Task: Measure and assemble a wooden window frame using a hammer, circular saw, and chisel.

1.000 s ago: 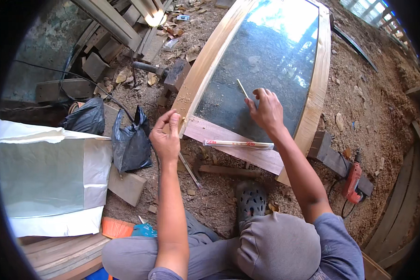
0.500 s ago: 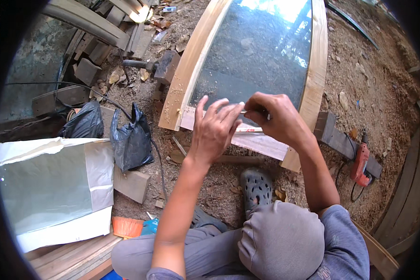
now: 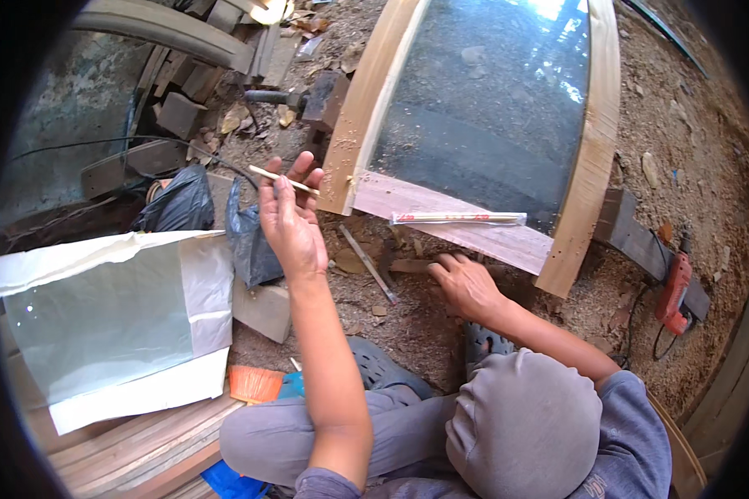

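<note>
My left hand (image 3: pixel 295 216) is raised left of the wooden frame (image 3: pixel 374 91), palm turned up. It pinches a thin pale stick (image 3: pixel 285 180) between thumb and fingers. My right hand (image 3: pixel 468 285) reaches low beyond the near end of the frame, its fingers curled over the right part of a brown wooden bar (image 3: pixel 409 266) near the ground; its fingertips are partly hidden. On the frame's pinkish end rail (image 3: pixel 466 237) lies a slim clear packet (image 3: pixel 458 218) with red markings and pale sticks inside. Dark glass (image 3: pixel 483 125) fills the frame, with sawdust on it.
A red power drill (image 3: pixel 676 295) rests at right by a wood block (image 3: pixel 624 229). Black plastic bags (image 3: pixel 254 245) and a paper-edged glass sheet (image 3: pixel 100 324) are at left. An orange brush (image 3: pixel 256 382) sits near my knee. A flat strip (image 3: pixel 366 262) lies on the ground.
My hands have parted: the left moved left and up with the stick, the right dropped to the bar below the frame. The packet now lies on the end rail. The view shifted.
</note>
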`<state>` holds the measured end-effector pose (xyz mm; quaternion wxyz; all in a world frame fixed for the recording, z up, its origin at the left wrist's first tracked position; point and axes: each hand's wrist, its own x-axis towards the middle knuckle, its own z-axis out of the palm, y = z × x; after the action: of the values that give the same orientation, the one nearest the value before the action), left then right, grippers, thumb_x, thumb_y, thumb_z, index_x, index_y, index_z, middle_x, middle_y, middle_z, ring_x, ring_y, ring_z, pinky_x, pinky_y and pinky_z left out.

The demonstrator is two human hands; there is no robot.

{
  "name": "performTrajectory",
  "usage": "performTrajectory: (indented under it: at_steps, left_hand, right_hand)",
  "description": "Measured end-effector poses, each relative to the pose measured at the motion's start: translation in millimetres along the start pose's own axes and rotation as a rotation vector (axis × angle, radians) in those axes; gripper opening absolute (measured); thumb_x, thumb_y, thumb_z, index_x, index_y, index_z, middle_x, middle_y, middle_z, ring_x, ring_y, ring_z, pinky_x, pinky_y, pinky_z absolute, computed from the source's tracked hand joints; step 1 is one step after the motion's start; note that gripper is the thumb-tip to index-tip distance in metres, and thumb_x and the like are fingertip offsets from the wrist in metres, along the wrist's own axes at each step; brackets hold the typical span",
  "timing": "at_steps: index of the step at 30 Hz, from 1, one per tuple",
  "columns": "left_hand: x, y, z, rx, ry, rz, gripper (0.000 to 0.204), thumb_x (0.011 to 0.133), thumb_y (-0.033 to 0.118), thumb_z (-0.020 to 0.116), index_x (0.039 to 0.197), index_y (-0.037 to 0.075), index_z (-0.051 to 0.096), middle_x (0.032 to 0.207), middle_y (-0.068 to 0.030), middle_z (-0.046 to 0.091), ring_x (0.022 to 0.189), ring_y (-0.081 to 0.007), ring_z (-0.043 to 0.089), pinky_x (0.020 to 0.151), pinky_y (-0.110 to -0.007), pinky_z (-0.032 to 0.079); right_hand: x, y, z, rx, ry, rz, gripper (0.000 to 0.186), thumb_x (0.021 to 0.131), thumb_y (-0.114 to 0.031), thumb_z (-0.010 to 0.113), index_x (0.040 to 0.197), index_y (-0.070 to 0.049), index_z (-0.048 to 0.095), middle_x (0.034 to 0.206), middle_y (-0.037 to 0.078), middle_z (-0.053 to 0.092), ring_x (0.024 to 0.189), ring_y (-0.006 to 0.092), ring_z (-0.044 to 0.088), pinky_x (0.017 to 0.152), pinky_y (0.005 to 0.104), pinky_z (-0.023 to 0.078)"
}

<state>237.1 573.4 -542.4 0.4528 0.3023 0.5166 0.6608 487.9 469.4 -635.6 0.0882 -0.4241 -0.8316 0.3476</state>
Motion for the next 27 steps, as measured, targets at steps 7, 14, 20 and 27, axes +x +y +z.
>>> performTrajectory:
  at_steps: [7, 14, 20, 27]
  left_hand:
    - [2.5, -11.4, -46.8, -0.214, 0.111, -0.012, 0.016, 0.106, 0.017, 0.049, 0.117, 0.01, 0.058, 0.126, -0.0185, 0.067, 0.11, -0.0261, 0.068, 0.1, -0.039, 0.055]
    - [-3.3, 4.3, -18.6, -0.028, 0.147, -0.005, 0.021, 0.107, 0.023, 0.054, 0.119, 0.008, 0.061, 0.123, -0.0144, 0.069, 0.107, -0.0205, 0.068, 0.094, -0.032, 0.055]
    - [-8.6, -9.2, -16.6, -0.037, 0.143, -0.065, 0.026, 0.107, 0.025, 0.055, 0.126, 0.007, 0.058, 0.124, -0.013, 0.069, 0.108, -0.0199, 0.068, 0.095, -0.032, 0.056]
    - [-5.9, -11.9, -15.3, -0.083, 0.089, -0.098, 0.032, 0.108, 0.026, 0.051, 0.133, 0.006, 0.056, 0.127, -0.0146, 0.067, 0.112, -0.0217, 0.066, 0.097, -0.034, 0.054]
  right_hand:
    - [5.3, 16.0, 46.3, -0.194, 0.071, 0.008, 0.022, 0.089, -0.011, 0.056, 0.109, -0.003, 0.061, 0.093, 0.014, 0.063, 0.081, 0.0271, 0.069, 0.067, 0.0386, 0.056]
    - [7.3, 17.1, 41.6, -0.189, 0.101, -0.002, 0.018, 0.088, -0.011, 0.058, 0.104, -0.004, 0.062, 0.084, 0.013, 0.06, 0.079, 0.0282, 0.067, 0.066, 0.0393, 0.056]
    - [5.6, -11.8, -8.2, -0.088, 0.026, 0.036, 0.019, 0.096, -0.018, 0.056, 0.102, -0.001, 0.061, 0.095, 0.017, 0.06, 0.081, 0.0345, 0.068, 0.07, 0.0454, 0.057]
    - [-13.8, -16.0, -47.0, 0.219, -0.262, 0.129, 0.031, 0.103, -0.028, 0.052, 0.101, 0.002, 0.061, 0.094, 0.024, 0.064, 0.086, 0.0431, 0.068, 0.075, 0.0516, 0.055]
